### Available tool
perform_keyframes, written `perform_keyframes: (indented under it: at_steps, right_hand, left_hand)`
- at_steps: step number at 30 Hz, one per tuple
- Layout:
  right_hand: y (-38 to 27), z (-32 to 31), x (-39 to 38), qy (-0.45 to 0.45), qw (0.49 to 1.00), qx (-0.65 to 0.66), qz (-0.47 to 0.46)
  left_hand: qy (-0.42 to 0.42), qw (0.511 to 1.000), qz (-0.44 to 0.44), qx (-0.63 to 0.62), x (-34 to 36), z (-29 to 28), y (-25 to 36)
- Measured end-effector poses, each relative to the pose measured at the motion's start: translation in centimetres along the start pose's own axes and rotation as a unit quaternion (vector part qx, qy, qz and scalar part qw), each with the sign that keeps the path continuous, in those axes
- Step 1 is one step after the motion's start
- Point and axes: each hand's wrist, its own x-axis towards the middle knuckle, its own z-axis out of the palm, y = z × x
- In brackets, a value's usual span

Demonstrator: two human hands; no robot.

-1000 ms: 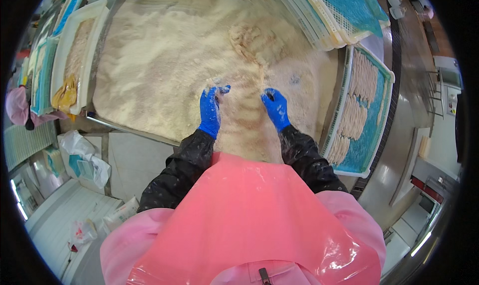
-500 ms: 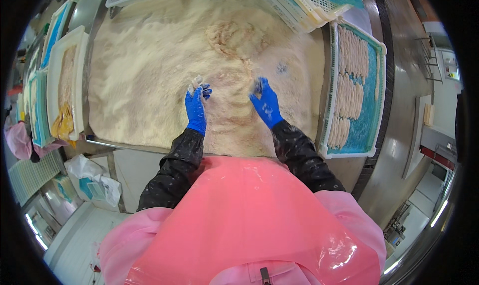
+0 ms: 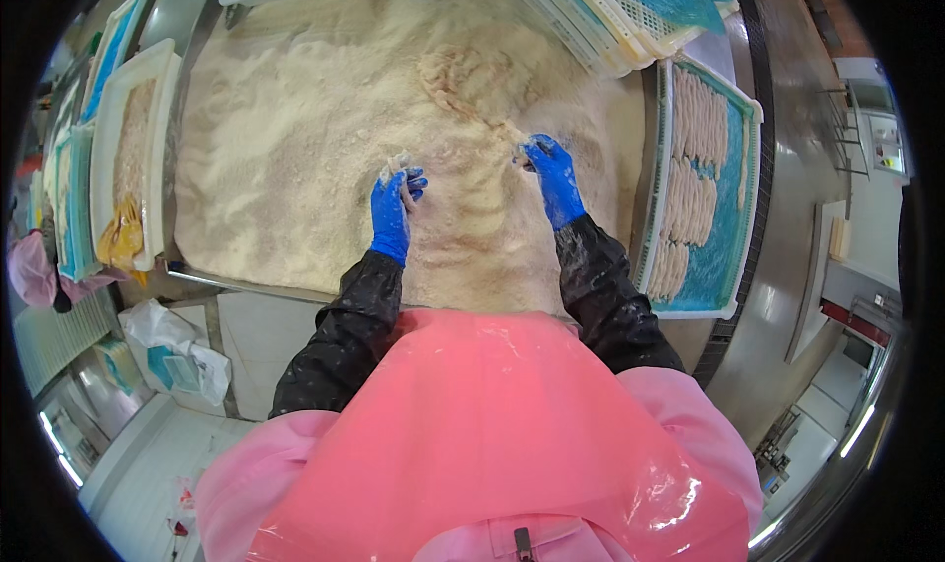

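Left fingers [image 3: 418,183] curled closed round a pale, powdered clump [image 3: 398,162], its top poking out above them. Right fingers [image 3: 539,150] bent nearly together at a pale strand's [image 3: 504,129] near end; grip I can't tell. Pale heap [image 3: 451,82] beyond both, on powder [image 3: 285,168]. Tray [image 3: 716,272] of strips [image 3: 697,119] to their right.

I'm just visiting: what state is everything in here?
Left gloved hand: closed on a powdered piece.
Right gloved hand: fingertips pinched at a pale scrap.
Powder: loose, spread unevenly.
Food heap: partly covered in powder.
Blue-lined tray: partly filled.
Coated strips: laid in three groups.
White tub: uncovered, holding food.
Upper-right trays: stacked.
Pink apron: worn, glossy.
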Motion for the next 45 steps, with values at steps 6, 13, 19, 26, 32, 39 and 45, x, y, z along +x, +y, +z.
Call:
perform_keyframes:
  at_steps: [6,13,19,26,32,39,45]
  right_hand:
    - [0.2,-0.6,-6.6,0.037,0.942,-0.311,-0.119]
    - [3.2,-5.2,-10.9,0.019,0.884,-0.464,-0.058]
    - [10.1,-2.4,-8.7,0.108,0.924,-0.304,-0.206]
    - [8.2,-3.4,-8.3,0.03,0.823,-0.522,-0.222]
    - [7.4,-3.1,-9.4,-0.01,0.809,-0.53,-0.253]
    - [4.8,-5.9,-11.2,0.019,0.874,-0.461,-0.154]
    - [-2.6,-17.1,-14.1,-0.001,0.975,0.201,0.095]
  left_hand:
    - [-0.016,0.989,0.049,0.136,1.0,-1.1,-1.0]
    - [0.058,0.81,0.368,0.454,-2.3,1.5,-2.3]
    - [-0.047,0.982,0.076,0.166,-5.5,8.0,-9.6]
    - [-0.148,0.911,-0.262,-0.281,-5.5,11.3,-10.4]
    - [-0.243,0.878,-0.27,-0.312,-3.9,8.9,-13.2]
    - [-0.22,0.895,-0.326,-0.212,-7.0,10.5,-9.6]
    - [-0.202,0.949,-0.228,0.083,-7.0,11.5,-8.9]
